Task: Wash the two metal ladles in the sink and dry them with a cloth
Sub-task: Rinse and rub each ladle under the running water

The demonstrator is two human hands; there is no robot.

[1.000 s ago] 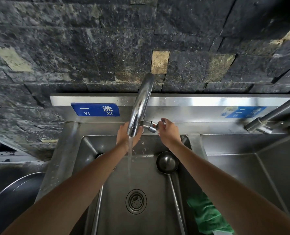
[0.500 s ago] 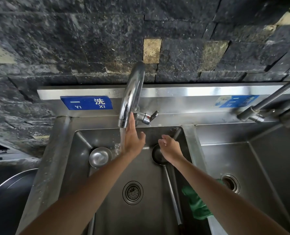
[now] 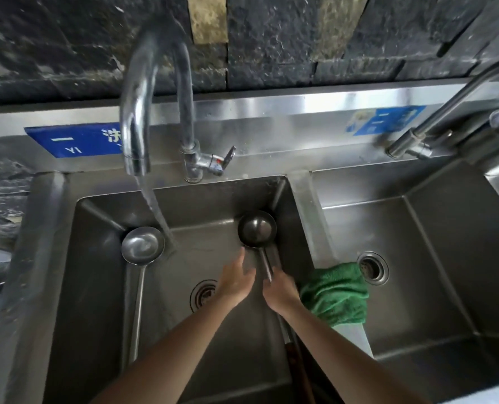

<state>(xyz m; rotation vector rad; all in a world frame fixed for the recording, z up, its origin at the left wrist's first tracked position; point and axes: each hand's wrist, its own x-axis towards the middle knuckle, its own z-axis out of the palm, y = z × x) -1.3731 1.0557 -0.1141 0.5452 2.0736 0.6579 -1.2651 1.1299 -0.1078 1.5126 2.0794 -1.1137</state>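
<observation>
Two long metal ladles lie in the left sink basin (image 3: 97, 287). The left ladle (image 3: 142, 244) has its bowl near the back left, beside the running water. The right ladle (image 3: 257, 228) has its bowl at the back right, its handle running toward me. My right hand (image 3: 280, 290) is closed on that handle a short way below the bowl. My left hand (image 3: 236, 279) hovers open just left of the handle. A green cloth (image 3: 337, 293) is draped over the divider between the basins.
The faucet (image 3: 143, 91) arches over the basin and water streams from its spout; its lever (image 3: 228, 156) sits at the back. A drain (image 3: 203, 294) lies partly under my left wrist. The right basin (image 3: 446, 272) has its own drain and a second faucet (image 3: 434, 123).
My hands dropped from the faucet and its lever down into the basin. My right hand closed on the right ladle's handle. The view leaned in closer; water keeps running.
</observation>
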